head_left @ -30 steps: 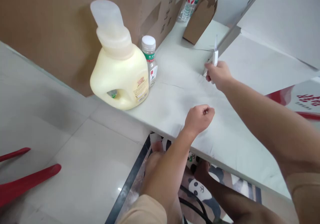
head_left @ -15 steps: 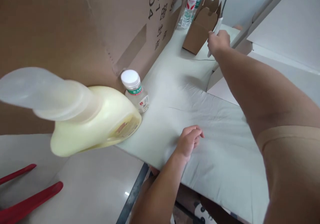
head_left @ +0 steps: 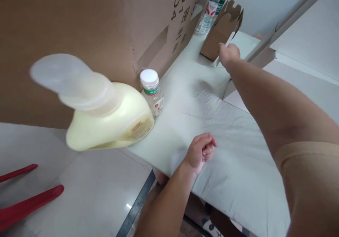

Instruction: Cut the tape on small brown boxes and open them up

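My right hand (head_left: 229, 55) reaches to the far end of the pale table and is closed around a knife with a white handle (head_left: 230, 38). The knife's upper part is beside the open brown cardboard box (head_left: 215, 36), close to its right side; whether they touch I cannot tell. Much of the handle is hidden in my fist. Nearer to me, my left hand (head_left: 201, 151) rests on the cloth-covered tabletop (head_left: 233, 180) with its fingers curled in, and no object shows in it.
A large carton (head_left: 106, 25) stands along the left side. Before it are a pale yellow jug (head_left: 113, 120) and a white-capped clear jar (head_left: 153, 92). Plastic bottles (head_left: 210, 13) stand behind the small box. White box-like furniture (head_left: 304, 50) borders the right. Red legs (head_left: 31, 205) show on the floor.
My right hand has lowered the knife and brought it against or near the small box's side. My left hand's fingers have curled in more. The whole view has shifted slightly.
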{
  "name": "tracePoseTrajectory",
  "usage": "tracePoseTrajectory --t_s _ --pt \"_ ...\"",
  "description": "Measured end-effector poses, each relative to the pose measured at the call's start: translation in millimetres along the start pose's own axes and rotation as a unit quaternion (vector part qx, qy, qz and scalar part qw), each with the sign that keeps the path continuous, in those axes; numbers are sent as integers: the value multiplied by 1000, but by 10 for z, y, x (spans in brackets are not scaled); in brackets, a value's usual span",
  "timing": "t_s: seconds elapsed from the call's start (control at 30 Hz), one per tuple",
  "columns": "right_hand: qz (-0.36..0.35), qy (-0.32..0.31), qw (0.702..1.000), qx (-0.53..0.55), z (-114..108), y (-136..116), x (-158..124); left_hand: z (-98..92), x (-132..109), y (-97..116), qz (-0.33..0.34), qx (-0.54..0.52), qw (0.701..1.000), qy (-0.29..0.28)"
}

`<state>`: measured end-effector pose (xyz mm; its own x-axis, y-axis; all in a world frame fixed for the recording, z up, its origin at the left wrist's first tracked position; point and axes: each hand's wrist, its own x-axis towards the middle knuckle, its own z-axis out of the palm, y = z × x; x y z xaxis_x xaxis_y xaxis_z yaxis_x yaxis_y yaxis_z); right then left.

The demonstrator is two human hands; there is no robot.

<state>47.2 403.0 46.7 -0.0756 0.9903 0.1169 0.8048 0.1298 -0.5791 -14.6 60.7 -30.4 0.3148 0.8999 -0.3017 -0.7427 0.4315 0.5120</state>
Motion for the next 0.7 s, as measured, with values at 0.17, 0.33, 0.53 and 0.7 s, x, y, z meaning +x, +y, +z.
tracePoseTrajectory --t_s 0.17,0.33,0.53,0.7 --pt "57 17 998 9 -193 -147 -625 13 -197 -87 17 21 1000 12" --pt "53 1 998 24 -291 -22 -952 28 -300 -163 37 2 999 15" --pt "17 26 999 35 -209 6 -562 21 -110 -164 20 -27 999 11" --pt "36 71 996 36 -125 -242 337 -60 192 -27 19 -56 998 23"
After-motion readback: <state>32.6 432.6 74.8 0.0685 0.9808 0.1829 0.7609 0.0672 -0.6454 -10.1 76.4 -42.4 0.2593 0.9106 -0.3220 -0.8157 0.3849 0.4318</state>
